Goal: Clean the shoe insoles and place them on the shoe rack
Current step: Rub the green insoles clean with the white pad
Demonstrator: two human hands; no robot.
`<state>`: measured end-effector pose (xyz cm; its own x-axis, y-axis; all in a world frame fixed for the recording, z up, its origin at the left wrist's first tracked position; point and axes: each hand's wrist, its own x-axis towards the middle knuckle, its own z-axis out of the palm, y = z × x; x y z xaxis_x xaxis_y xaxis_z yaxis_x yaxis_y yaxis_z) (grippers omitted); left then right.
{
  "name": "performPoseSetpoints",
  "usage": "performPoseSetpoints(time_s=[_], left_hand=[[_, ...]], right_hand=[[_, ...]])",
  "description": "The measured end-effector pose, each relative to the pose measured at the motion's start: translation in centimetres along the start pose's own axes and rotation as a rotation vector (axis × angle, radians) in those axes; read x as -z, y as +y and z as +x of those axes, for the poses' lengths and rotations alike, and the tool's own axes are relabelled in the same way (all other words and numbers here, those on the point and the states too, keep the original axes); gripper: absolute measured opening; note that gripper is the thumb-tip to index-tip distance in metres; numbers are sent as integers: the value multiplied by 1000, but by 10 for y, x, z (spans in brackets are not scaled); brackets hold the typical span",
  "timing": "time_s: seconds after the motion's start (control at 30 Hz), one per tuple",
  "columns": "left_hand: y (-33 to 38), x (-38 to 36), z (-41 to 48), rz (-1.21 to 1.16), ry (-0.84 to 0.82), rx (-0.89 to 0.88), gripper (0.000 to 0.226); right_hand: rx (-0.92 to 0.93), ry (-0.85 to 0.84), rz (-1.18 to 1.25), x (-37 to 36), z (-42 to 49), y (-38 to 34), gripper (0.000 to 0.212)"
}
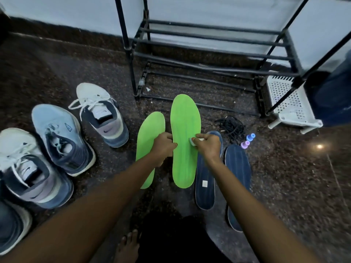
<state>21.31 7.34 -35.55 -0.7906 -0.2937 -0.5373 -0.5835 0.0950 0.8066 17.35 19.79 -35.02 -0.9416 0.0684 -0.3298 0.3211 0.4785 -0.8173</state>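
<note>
My left hand (164, 147) grips the left edge of a bright green insole (185, 141) and holds it lifted above the floor. My right hand (206, 144) pinches a small white cleaning pad (192, 141) against that insole's right edge. A second green insole (150, 149) lies flat on the floor just left of it, partly behind my left hand. Two dark blue insoles lie to the right, one (206, 186) under my right wrist and another (238, 168) beyond it. The black metal shoe rack (209, 54) stands against the wall straight ahead.
Several sneakers (62, 141) stand on the dark speckled floor at the left. A tangle of black cord (230, 128), two small purple and blue bottles (247, 141) and a white perforated basket (290, 103) sit at the right. My bare foot (127, 245) shows at the bottom.
</note>
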Motion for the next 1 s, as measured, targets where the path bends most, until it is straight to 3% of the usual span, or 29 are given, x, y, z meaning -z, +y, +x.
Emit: performPoseSetpoints(time_s=[0.1,0.27,0.43,0.67,0.93,1.0], left_hand=[[31,10,-27,-46,-67,-23,23],[90,31,-79,-106,-166,-118,52],[142,54,-135,-118,-192,-248,63],[177,66,-212,-295,-259,-337,53],[172,74,-275,-351,-355,-404,38],[170,75,-283,-402,-396,-394,47]], right_hand=[[50,8,4,24,-18,-29,30],[187,15,43,68,-55,-83,30],[291,32,88,111,-95,-138,27],[386,12,120,165,-161,-188,22],[396,-78,193,199,-225,-191,18],[382,-122,241,205,-239,-188,16]])
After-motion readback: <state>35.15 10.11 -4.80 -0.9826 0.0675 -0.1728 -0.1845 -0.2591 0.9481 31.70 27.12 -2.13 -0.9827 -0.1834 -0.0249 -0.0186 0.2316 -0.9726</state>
